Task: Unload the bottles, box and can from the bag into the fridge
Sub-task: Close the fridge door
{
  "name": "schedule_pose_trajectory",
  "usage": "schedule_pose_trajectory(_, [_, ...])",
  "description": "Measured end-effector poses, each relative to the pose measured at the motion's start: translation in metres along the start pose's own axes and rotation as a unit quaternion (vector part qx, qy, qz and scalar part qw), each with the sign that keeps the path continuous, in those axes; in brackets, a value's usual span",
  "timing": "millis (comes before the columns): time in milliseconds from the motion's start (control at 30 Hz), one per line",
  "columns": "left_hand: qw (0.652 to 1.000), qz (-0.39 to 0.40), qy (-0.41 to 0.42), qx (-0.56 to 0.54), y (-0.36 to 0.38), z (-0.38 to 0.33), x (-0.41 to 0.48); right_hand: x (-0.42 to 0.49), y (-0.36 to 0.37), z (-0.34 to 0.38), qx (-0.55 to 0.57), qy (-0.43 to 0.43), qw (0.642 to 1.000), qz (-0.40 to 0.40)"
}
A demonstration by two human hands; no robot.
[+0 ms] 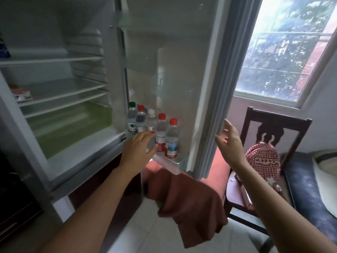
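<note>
The fridge [73,156] is seen standing open, with its door [182,70] swung out to the right. Five bottles are lined up in the door's bottom rack [169,162], all upright, with long axes vertical and caps pointing up. The row is laid from the hinge side towards the door's outer edge: a green-capped bottle [132,117], a dark-labelled bottle [140,118] with a red cap, a white-capped bottle [151,121], then a fourth bottle [161,128] and a fifth bottle [172,137], both red-capped. Neighbours are packed close together.

The left hand [139,148] is held at the rack, in front of the fourth bottle. Its grip is spread, with the fingers loosely bent towards the label and the thumb lower down. Nothing is pinched, and whether the fingertips touch the bottle cannot be told. The right hand [230,141] is raised just beside the door's outer edge, its grip spread wide with the fingers apart and nothing held.

A box [22,94] is laid flat at the left end of a middle shelf [69,88] inside the fridge, above a green drawer [69,125]. The bag [262,161], checked red and white, is set upright on a dark wooden chair [275,128] to the right of the door, below a window [282,52]. A red-brown cloth [191,194] is draped beneath the door.
</note>
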State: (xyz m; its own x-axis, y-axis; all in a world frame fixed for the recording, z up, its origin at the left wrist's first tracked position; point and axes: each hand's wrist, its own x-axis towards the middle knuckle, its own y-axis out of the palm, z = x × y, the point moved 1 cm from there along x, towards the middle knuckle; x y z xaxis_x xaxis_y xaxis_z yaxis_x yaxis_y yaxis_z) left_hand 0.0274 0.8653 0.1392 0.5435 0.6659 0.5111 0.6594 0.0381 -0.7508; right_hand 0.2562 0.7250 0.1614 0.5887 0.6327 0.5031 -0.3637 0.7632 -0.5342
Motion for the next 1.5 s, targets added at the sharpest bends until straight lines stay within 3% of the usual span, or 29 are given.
schedule_pose_trajectory(200, [0.999,0.023,0.027,0.019,-0.001,-0.02,0.036,0.028,0.003,-0.017,-0.034,0.054,0.998,0.015])
schedule_pose_trajectory(467, [0.994,0.027,0.085,0.067,-0.002,-0.047,0.104,0.055,0.009,-0.022,0.016,0.1,0.993,0.054])
schedule_pose_trajectory(767, [0.992,0.0,0.109,0.059,-0.004,-0.053,0.125,0.048,0.02,-0.027,0.007,0.081,0.996,0.045])
schedule_pose_trajectory(1000, [0.995,-0.034,0.086,0.049,-0.01,-0.05,0.113,0.049,0.014,-0.025,0.024,0.052,0.998,-0.024])
schedule_pose_trajectory(1200, [0.993,-0.066,0.069,0.071,-0.023,-0.03,0.099,0.033,0.023,-0.013,0.063,0.001,0.998,0.006])
schedule_pose_trajectory(1333, [0.995,-0.075,0.011,0.071,-0.039,-0.018,0.084,0.013,0.033,-0.003,0.093,-0.029,0.995,0.017])
schedule_pose_trajectory(1500, [0.992,-0.079,-0.049,0.08,-0.069,-0.011,0.058,-0.006,0.043,0.014,0.046,-0.094,0.994,0.042])
